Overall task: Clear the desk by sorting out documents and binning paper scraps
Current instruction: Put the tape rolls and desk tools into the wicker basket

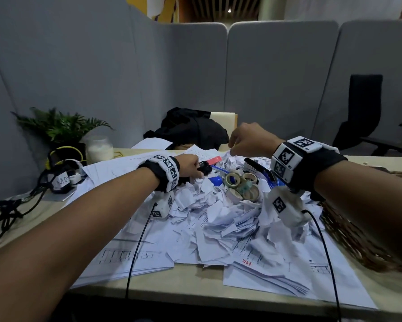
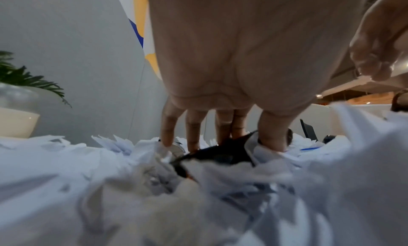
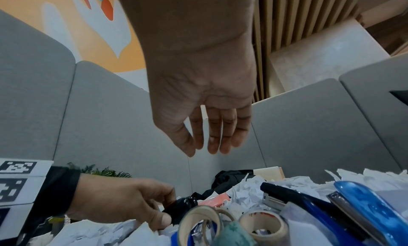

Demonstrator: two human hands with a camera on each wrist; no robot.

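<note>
A heap of torn white paper scraps [image 1: 218, 212] covers printed documents [image 1: 130, 254] spread over the desk [image 1: 190, 291]. At the heap's far side my left hand [image 1: 199, 169] grips a glossy black object [image 1: 204, 169]. The right wrist view shows that left hand [image 3: 167, 209] with thumb and fingers curled round the black object [image 3: 183, 204]. In the left wrist view the fingers [image 2: 194, 136] press down onto the black object [image 2: 220, 155] among scraps [image 2: 110, 188]. My right hand [image 1: 231, 146] hovers above the heap's far edge, holding nothing. Its fingers [image 3: 214, 141] hang relaxed.
Tape rolls [image 1: 239, 184], a dark blue stapler [image 1: 262, 168], a blue pen [image 1: 218, 169] and a pink item [image 1: 214, 159] lie in the heap. A plant [image 1: 60, 126], a white jar [image 1: 100, 148] and cables [image 1: 9, 205] occupy the left. Black cloth [image 1: 190, 129] lies behind; a wicker basket [image 1: 358, 233] sits right.
</note>
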